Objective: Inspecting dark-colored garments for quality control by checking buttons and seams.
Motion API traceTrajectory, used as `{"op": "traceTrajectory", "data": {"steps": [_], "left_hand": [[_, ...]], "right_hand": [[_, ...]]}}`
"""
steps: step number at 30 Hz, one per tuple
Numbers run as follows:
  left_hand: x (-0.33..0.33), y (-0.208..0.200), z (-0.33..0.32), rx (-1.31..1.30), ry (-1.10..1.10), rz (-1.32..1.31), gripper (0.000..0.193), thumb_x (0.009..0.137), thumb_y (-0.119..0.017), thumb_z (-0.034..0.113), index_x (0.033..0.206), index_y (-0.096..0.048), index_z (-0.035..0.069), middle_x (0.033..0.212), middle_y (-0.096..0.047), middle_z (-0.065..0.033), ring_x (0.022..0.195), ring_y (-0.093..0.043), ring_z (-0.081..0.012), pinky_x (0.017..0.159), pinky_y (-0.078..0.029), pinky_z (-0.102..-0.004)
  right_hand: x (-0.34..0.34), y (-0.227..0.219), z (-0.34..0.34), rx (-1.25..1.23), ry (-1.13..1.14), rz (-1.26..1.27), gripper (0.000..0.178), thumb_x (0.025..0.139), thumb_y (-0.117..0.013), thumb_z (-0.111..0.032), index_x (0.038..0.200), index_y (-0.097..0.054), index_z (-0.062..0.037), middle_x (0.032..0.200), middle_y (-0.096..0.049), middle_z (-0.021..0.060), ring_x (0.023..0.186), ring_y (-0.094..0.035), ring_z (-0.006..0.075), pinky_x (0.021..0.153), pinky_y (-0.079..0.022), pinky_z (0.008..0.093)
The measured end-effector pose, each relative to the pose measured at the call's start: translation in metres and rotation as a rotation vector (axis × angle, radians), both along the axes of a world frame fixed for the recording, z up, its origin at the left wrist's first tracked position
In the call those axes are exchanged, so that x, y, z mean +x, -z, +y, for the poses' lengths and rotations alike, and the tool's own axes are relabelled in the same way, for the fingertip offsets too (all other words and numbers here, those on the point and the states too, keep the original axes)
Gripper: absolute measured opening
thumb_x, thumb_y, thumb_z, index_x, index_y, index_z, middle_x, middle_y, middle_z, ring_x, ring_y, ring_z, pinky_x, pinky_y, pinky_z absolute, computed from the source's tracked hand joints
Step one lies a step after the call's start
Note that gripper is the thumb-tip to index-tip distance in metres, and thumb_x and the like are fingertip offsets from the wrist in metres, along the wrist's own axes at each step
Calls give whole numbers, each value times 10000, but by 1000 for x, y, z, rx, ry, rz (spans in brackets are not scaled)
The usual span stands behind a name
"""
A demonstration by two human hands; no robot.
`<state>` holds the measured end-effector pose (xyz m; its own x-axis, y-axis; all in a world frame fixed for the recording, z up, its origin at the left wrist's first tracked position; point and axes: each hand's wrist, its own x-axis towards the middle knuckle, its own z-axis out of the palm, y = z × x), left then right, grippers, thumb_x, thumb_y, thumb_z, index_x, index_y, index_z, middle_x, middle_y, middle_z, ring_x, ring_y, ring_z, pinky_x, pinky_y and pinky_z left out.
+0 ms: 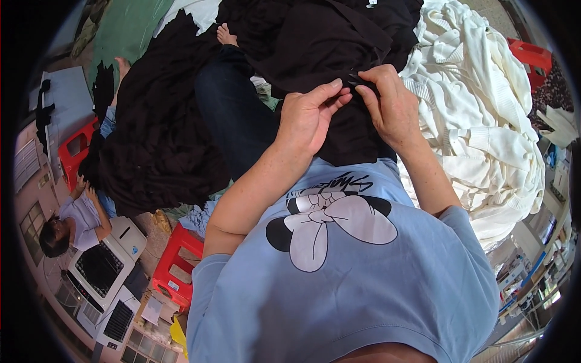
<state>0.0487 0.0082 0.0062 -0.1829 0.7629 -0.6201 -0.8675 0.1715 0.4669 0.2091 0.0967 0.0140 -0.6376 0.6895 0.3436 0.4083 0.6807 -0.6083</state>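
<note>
A black garment [348, 136] lies across my lap, its far part merging with the dark cloth ahead. Over it my left hand [307, 115] is closed, thumb and fingertips drawn together in a pinch. What it pinches, if anything, is too small to make out. Just to its right, my right hand [390, 103] closes thumb and fingers on a small pointed metal tool [353, 78], which looks like thread snips. The tool's tip is close to the left fingertips, and most of its body is hidden by the hand.
White knitted garments [478, 133] are heaped at my right, black ones [163, 139] at my left. Red plastic stools [178, 266] stand at the left, with another red stool [531, 57] at the far right. Another person [78, 224] handles dark cloth at the far left.
</note>
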Motion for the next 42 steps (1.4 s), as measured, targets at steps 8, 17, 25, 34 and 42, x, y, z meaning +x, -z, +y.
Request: {"op": "traceTrajectory", "data": {"steps": [8,17,25,34,42], "left_hand": [[2,4,0,30,1,20,145,955,-696,20,976,-725,-120,998,-723,-181,962,-708,-249,977,-589,-408],[6,7,0,38,-9,57,136,953,-690,9,963,-734,-119,972,-727,-183,943,-715,-254,998,-589,-443],[3,11,-1,68,-10,18,130,955,-689,18,949,-741,-100,968,-728,-177,954,-713,-260,1026,-569,-469],[3,12,0,46,9,5,131,956,-688,27,968,-736,-94,981,-728,-176,962,-712,-258,1037,-555,-472],[3,12,0,33,8,2,135,954,-696,33,974,-736,-94,974,-725,-176,969,-714,-263,1026,-563,-458]], "right_hand": [[-3,4,2,112,5,22,177,903,-752,-78,1050,-659,-46,952,-670,103,805,-686,283,653,-540,351],[0,4,2,98,-12,21,144,906,-748,-76,1021,-668,-44,934,-676,96,769,-683,270,640,-535,339],[2,9,2,89,10,52,171,892,-749,-99,1023,-648,-55,950,-671,87,834,-686,287,683,-546,367],[-3,17,2,98,22,84,170,888,-752,-95,1023,-655,-55,950,-678,93,823,-691,289,679,-548,362],[0,19,0,92,42,76,220,880,-765,-113,1072,-669,-64,972,-683,103,824,-698,288,682,-552,359]]}}
